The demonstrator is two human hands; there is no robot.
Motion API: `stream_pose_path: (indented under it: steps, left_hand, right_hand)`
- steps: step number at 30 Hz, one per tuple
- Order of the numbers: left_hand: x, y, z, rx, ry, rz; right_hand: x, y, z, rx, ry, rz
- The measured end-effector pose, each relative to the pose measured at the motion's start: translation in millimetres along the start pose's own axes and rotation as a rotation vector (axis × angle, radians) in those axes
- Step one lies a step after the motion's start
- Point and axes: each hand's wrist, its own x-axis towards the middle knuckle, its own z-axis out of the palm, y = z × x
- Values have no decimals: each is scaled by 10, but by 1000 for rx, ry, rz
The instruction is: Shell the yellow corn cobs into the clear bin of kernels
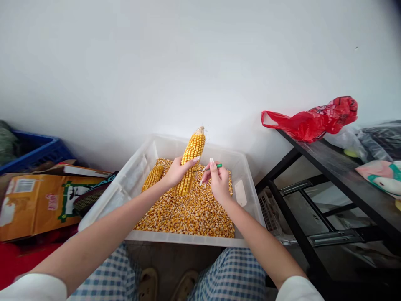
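Note:
My left hand (pixel 179 170) is wrapped round a dried corn cob (pixel 193 148) and holds it nearly upright, its pale pointed end up. Yellow kernels still cover most of its visible side. In the fingers of my right hand (pixel 217 177) is a thin screwdriver-like tool with a green handle (pixel 216 166); its slim metal shaft points left towards the cob. Whether the tip touches the kernels I cannot tell. Both hands are above a translucent plastic bin (pixel 175 237) with many loose corn kernels (pixel 194 213) in it. A second corn cob (pixel 153 177) lies on the kernels at the left.
A white wall (pixel 188 62) rises behind the bin. To the left are an orange cardboard box (pixel 40 205) and a blue crate (pixel 34 150). At the right stands a black-framed table (pixel 338 167) with a red plastic bag (pixel 313 121) on its corner.

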Motion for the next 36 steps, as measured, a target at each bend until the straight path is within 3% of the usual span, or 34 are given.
stream_pose_path:
  steps: [3,8,13,17,21,31,36]
  left_hand:
    - [-21,38,-27,101,-15,69]
    - [-36,36,-8,160,-176,144]
    - [21,-43,37,-102,-159,-45]
    - [42,-66,27,-210,-163,-112]
    - [51,-64,14,-265,-157,-162]
    - [50,-67,44,-345,-124,-180]
    - [33,-45,14,-163,-62,-86]
  right_hand:
    - [11,25,-15,9,-15,17]
    - [61,80,-52,-11,-22,83]
    - [111,48,-76,55,53,98]
    - [103,-6,-84,59,96,42]
    - [72,-23,-64,34,49,8]
    - [-52,19,24,-55,13,-90]
    - [-80,41,32,-132,6,-122]
